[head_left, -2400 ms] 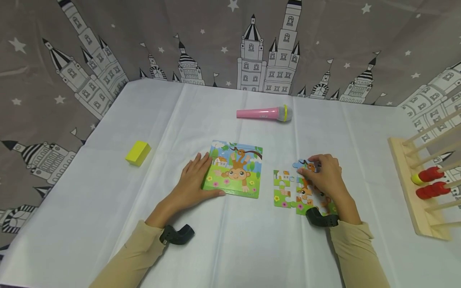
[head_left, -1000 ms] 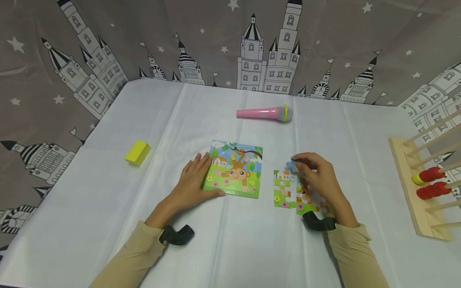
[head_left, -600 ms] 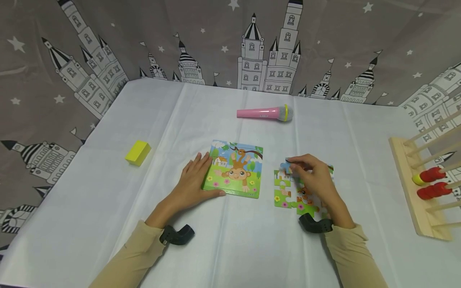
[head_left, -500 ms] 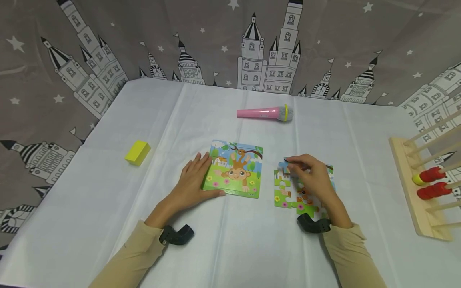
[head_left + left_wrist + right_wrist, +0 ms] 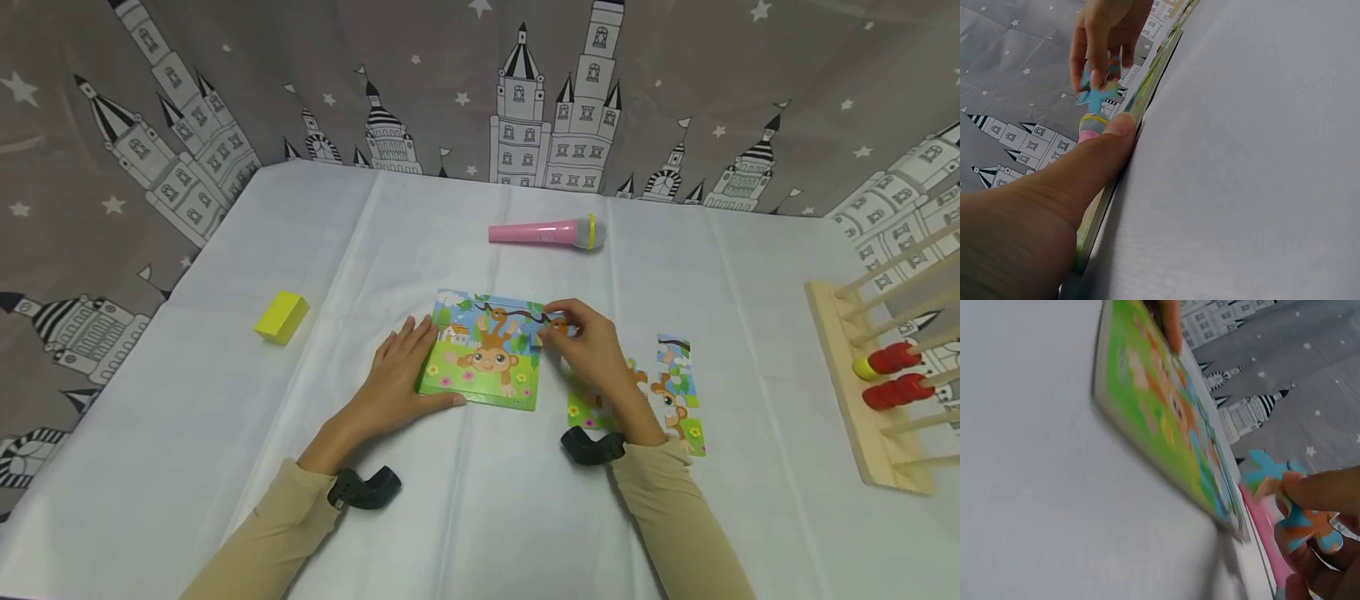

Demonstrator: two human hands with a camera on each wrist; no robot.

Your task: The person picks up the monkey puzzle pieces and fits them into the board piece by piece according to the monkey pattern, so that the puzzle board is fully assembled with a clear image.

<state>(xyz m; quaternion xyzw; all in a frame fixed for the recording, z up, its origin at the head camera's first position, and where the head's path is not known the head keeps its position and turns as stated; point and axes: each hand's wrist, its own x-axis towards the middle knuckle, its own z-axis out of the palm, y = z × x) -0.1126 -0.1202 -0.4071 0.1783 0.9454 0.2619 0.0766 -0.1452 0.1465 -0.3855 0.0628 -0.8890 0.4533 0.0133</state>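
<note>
We have the puzzle piece [image 5: 1310, 526] up in the right hand [image 5: 588, 348], pinched between thumb and fingers. Can't tell if it's a single piece or a couple joined. In the head view it overlaps the board's top right corner; both wrist views show it lifted clear of the cloth.

Left hand [image 5: 399, 371]: fingers straight along the left side of the picture board [image 5: 486, 367], thumb out from them on its near edge, clamped on nothing. Board lies flat on the white cloth [image 5: 420, 533]. More loose pieces [image 5: 679, 396] lie to its right, some partly behind the right forearm.

Handling, our read: the piece is light and stiff, thin board or wood, with a smooth printed face. Knobs look like the weak spot, so we keep load off them; if it's a joined pair, the seam could fold or slip apart. Best hold is thumb and finger on opposite side edges across the body, or face to back while it's in the air. Light pressure should do.

Board looks rigid and fairly light too, and probably slides on cloth if bumped. We'd steady it by its side edges, palm off the printed face.
</note>
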